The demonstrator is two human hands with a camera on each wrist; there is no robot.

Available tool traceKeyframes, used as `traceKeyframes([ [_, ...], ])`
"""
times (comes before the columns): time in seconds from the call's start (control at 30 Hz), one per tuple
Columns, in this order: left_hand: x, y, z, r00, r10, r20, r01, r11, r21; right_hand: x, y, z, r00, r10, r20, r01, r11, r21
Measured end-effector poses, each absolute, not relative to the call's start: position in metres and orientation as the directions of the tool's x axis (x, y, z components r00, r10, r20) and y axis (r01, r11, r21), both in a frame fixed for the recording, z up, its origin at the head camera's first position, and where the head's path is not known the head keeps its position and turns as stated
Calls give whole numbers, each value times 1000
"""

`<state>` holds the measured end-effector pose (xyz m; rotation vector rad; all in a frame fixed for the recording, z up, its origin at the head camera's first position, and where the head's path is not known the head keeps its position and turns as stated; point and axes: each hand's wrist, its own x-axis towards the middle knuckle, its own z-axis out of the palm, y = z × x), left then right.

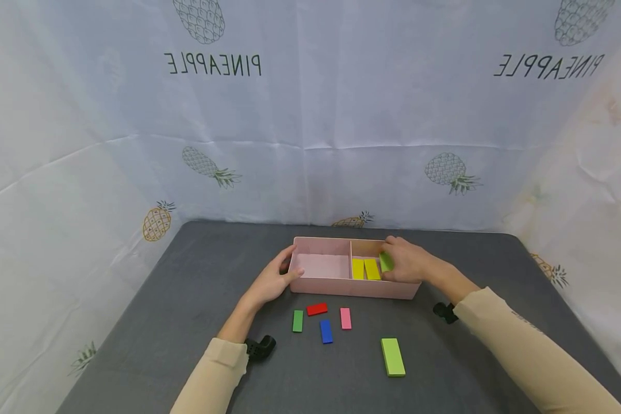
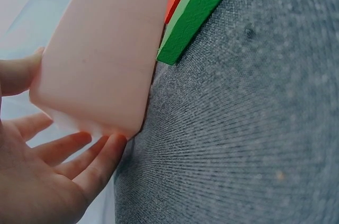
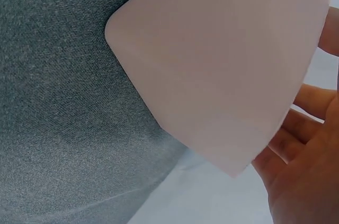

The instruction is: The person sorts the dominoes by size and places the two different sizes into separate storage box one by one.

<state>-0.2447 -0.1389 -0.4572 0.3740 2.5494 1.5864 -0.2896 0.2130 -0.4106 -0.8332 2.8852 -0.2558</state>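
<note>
A pink two-compartment box [image 1: 321, 286] lies lengthwise across the dark table. At its left end my left hand [image 1: 271, 282] holds it, thumb at the front rim and fingers along the end wall [image 2: 87, 115]. My right hand [image 1: 407, 260] reaches into the right compartment and grips a light green block [image 1: 386, 262]. Beside that block, two yellow blocks [image 1: 372, 269] lie in the same compartment. In the right wrist view the box wall [image 3: 222, 65] hides whatever the right fingers hold.
In front of the box lie a green block [image 1: 297, 321], a red block [image 1: 317, 309], a blue block [image 1: 326, 332] and a pink block [image 1: 345, 318]. A larger light green block [image 1: 393, 357] is nearer, to the right. Pineapple-printed cloth [image 1: 300, 115] hangs behind the table.
</note>
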Motion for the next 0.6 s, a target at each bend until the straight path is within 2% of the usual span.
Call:
traceKeyframes([
  [0.6, -246, -140, -459, -960, 276, 50, 165, 412, 896, -294, 202, -412, -829, -530, -180, -497, 845, -196],
])
